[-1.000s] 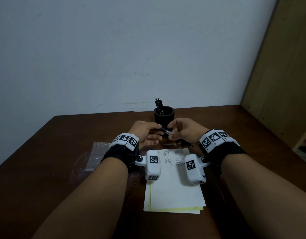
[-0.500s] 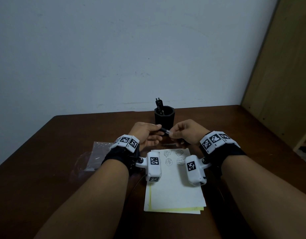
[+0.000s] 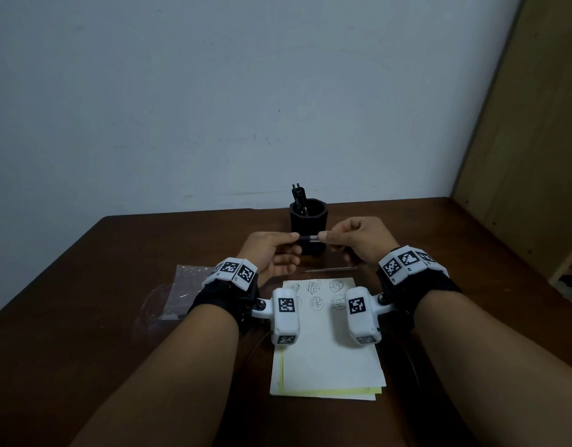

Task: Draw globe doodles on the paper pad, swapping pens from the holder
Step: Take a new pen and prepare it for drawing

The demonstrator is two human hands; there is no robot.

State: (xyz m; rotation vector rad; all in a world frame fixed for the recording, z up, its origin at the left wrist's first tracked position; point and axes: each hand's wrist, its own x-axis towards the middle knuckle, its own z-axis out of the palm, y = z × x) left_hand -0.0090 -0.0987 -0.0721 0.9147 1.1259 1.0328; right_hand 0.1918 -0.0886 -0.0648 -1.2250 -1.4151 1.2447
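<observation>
Both hands hold a short dark pen (image 3: 308,238) level in front of the black pen holder (image 3: 308,217). My left hand (image 3: 271,251) pinches its left end and my right hand (image 3: 358,238) pinches its right end. Dark pens (image 3: 298,199) stand in the holder. The white paper pad (image 3: 329,359) lies below my hands, with several globe doodles (image 3: 316,302) across its top. Part of the doodles is hidden by the white wrist trackers.
A thin pen (image 3: 329,270) lies on the brown table (image 3: 85,333) just above the pad. A clear plastic bag (image 3: 184,291) lies left of my left wrist. A wooden panel (image 3: 536,156) stands at the right, the wall behind.
Both hands rose a little and drew slightly apart. The pen between them went from tilted to level, in front of the holder.
</observation>
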